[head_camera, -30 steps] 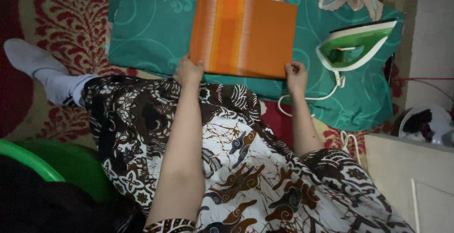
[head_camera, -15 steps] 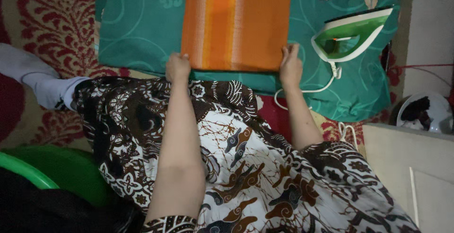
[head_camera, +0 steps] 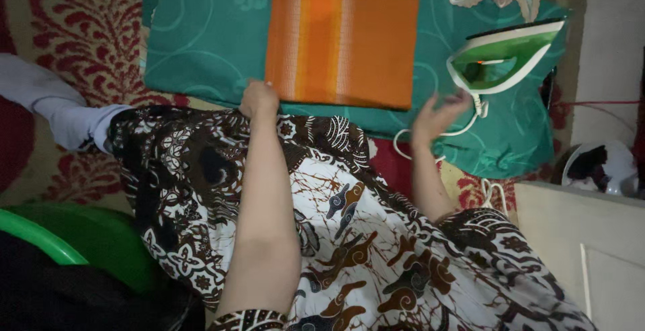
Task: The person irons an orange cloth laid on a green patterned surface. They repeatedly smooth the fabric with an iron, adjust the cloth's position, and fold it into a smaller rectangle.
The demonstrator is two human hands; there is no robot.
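While the left hand (head_camera: 259,100) rests closed on the lower left corner of the folded orange cloth (head_camera: 342,43), the right hand (head_camera: 437,117) hovers open, fingers spread, just below a green and white iron (head_camera: 504,59). Cloth and iron lie on a teal sheet (head_camera: 201,42) across the top of the frame.

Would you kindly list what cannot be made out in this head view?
- Right hand: motion-blurred, so whether it touches the iron is unclear.
- Left hand: its fingertips at the orange cloth edge are hidden by the hand itself.
- Green tub: cut off by the left edge and by a dark shape in front.
- Iron's cord: runs under the teal sheet.
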